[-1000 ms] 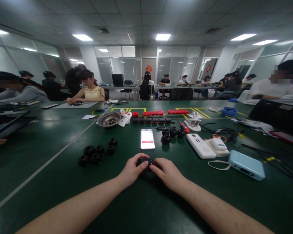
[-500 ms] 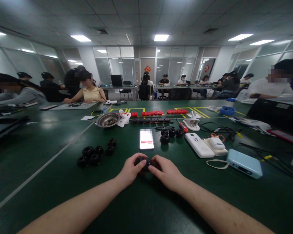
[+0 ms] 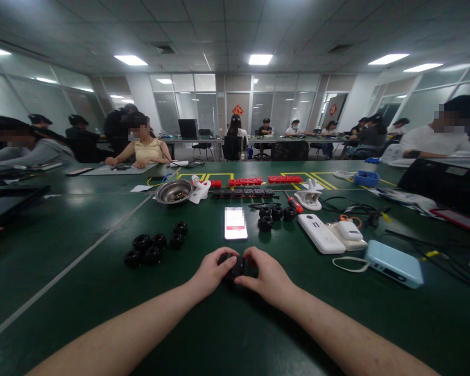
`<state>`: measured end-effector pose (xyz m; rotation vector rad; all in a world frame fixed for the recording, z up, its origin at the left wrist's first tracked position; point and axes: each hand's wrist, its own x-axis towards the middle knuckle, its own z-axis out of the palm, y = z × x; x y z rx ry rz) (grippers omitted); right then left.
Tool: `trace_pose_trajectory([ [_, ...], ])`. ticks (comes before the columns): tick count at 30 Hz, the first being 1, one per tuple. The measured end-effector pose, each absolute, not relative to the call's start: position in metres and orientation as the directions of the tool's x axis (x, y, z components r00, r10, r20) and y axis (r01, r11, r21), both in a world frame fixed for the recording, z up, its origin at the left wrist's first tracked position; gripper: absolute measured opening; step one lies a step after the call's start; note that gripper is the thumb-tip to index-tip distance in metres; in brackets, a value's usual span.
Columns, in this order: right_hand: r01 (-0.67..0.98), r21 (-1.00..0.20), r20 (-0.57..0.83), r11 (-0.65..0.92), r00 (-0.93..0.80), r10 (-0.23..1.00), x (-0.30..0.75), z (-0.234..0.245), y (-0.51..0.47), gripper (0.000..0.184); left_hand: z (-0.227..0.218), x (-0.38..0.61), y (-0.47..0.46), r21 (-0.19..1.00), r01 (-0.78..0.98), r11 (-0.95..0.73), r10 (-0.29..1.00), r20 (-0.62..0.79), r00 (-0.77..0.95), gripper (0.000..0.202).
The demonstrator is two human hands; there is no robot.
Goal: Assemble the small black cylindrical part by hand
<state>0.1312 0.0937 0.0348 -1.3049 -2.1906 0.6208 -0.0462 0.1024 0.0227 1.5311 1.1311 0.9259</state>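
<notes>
Both of my hands meet low at the centre of the green table (image 3: pixel 82 292) around one small black wheel-shaped part (image 3: pixel 235 265). My left hand (image 3: pixel 210 274) grips it from the left with curled fingers. My right hand (image 3: pixel 266 275) pinches it from the right. Most of the part is hidden by my fingers. Just beyond it lies a phone (image 3: pixel 235 223) with a lit screen. A cluster of several similar black parts (image 3: pixel 154 246) rests to the left, and another small group (image 3: pixel 273 215) sits to the right of the phone.
A metal bowl (image 3: pixel 174 191), red strips (image 3: pixel 246 181), a red-handled screwdriver (image 3: pixel 294 203), white devices (image 3: pixel 319 233), a light blue box (image 3: pixel 394 263) and cables (image 3: pixel 356 209) lie further back and right. Other people sit at tables around the room.
My hands stay on the black part; my fingers shift a little and it turns slightly between them. The view has barely moved.
</notes>
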Motion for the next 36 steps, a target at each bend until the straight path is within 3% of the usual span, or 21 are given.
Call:
trace_pose_trajectory([
  [5,0.659,-0.614,0.181,0.433,-0.416,0.891,0.132,0.034,0.094,0.023,0.024,-0.044,0.097,0.984,0.156,-0.084,0.962,0.039,0.270,0.035],
  [10,0.637,-0.617,0.169,0.463,-0.467,0.868,0.131,0.035,0.095,0.027,0.023,-0.045,0.096,0.981,0.152,-0.122,0.955,0.074,0.286,0.037],
  [14,0.626,-0.645,0.183,0.440,-0.432,0.883,0.131,0.036,0.094,0.016,0.024,-0.044,0.098,0.986,0.157,-0.062,0.957,0.014,0.290,0.039],
  [19,0.576,-0.688,0.222,0.441,-0.412,0.884,0.131,0.038,0.091,0.040,0.027,-0.045,0.097,0.986,0.157,-0.048,0.963,0.003,0.270,0.036],
  [24,0.501,-0.750,0.249,0.432,-0.392,0.886,0.131,0.031,0.092,0.024,0.025,-0.045,0.094,0.984,0.143,-0.110,0.960,0.068,0.273,0.034],
  [29,0.381,-0.818,0.293,0.431,-0.369,0.882,0.126,0.015,0.096,0.053,0.024,-0.046,0.093,0.959,0.195,-0.205,0.953,0.151,0.263,0.034],
  [36,0.304,-0.888,0.229,0.345,-0.359,0.905,0.120,0.011,0.105,0.056,0.026,-0.049,0.093,0.926,0.268,-0.266,0.938,0.184,0.295,0.035],
])
